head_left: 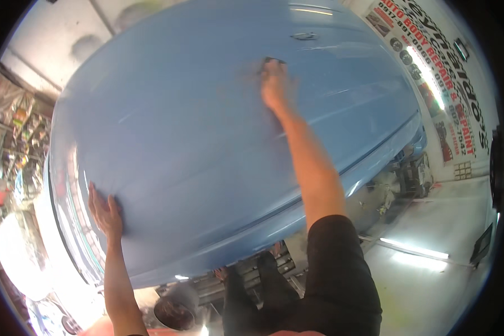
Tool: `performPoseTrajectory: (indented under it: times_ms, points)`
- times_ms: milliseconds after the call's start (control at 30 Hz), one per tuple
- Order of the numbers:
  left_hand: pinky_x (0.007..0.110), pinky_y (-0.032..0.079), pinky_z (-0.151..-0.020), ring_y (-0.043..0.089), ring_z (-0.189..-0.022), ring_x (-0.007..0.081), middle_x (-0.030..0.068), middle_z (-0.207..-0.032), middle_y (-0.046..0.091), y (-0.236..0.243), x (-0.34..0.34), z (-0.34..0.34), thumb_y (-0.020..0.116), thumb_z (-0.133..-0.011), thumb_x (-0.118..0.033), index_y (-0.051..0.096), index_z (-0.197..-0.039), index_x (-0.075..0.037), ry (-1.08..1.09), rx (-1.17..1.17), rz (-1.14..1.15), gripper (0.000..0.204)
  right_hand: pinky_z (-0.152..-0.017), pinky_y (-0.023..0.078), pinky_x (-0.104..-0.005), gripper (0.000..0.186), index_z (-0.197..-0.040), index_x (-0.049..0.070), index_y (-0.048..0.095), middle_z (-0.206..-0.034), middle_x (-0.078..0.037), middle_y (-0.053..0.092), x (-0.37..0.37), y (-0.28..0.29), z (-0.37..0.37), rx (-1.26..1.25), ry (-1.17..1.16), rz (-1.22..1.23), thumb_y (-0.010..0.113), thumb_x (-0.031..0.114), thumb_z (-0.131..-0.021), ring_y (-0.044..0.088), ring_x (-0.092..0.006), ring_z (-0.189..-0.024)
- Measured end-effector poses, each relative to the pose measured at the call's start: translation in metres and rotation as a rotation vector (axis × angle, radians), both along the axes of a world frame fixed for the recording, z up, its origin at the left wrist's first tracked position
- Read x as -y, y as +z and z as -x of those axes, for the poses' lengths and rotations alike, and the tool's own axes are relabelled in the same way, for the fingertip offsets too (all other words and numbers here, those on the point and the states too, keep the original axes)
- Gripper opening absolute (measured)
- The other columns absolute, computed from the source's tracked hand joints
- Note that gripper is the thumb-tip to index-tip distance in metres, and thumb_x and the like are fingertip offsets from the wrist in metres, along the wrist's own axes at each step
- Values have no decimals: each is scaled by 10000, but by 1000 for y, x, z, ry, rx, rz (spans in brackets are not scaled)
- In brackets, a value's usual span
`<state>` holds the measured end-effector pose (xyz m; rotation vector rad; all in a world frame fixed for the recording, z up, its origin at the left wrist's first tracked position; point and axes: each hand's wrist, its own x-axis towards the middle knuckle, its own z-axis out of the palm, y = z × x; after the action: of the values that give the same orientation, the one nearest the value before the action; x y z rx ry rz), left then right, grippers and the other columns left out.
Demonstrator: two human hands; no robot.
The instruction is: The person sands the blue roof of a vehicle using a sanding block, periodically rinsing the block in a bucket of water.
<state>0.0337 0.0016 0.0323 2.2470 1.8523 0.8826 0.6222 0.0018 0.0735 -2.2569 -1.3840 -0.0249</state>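
Note:
A large blue car body panel (196,145) fills the middle of the view, broad and gently curved, with a glossy, slightly hazy surface. My right hand (277,87) reaches far across it and presses down on a small dark pad (274,60). Only the pad's far edge shows beyond my fingertips, and motion blurs the hand somewhat. Near the panel's left side my left hand (105,214) lies flat with its fingers stretched out, holding nothing.
An oval badge-like piece (304,36) sits on the panel beyond my right hand. A printed banner (431,73) hangs on the right wall. Cluttered shelves (25,134) stand at the left. Below the panel's near edge are a dark round container (175,311) and slatted boards (207,287).

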Motion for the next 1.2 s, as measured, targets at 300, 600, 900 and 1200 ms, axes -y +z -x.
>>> performPoseTrajectory:
  times_ms: [300,600,900,1200]
  points:
    - [443,384,-1171,437,-1436,338,78,-1625,435,2,20,-173,696,-963,-388,550,-1439,5,61,-41,57,634,-1175,244,-702,391,-1446,140,516,-1571,-161,463,8,-46,20,94,295,-10,433,251,-1081,374,-347,-1495]
    - [478,371,-1192,398,-1487,369,116,-1585,483,11,13,-268,685,-956,-339,558,-1449,-1,-169,-73,-20,611,-1188,211,-715,378,-1340,81,545,-1470,-151,528,12,-72,-96,369,-227,-209,495,318,-1051,386,-330,-1493]
    - [507,360,-1198,390,-1490,400,107,-1606,467,9,14,-257,666,-969,-306,556,-1455,-23,-176,-98,-4,573,-1161,278,-703,450,-1407,70,511,-1517,-164,517,30,-52,-168,387,-354,-104,571,276,-1011,408,-328,-1481]
    - [518,344,-1204,388,-1491,395,120,-1606,463,5,6,-228,669,-956,-310,541,-1477,-52,-148,-99,-2,595,-1160,258,-717,483,-1510,70,448,-1614,-171,418,26,-22,-156,183,-323,42,471,250,-1062,366,-354,-1510]
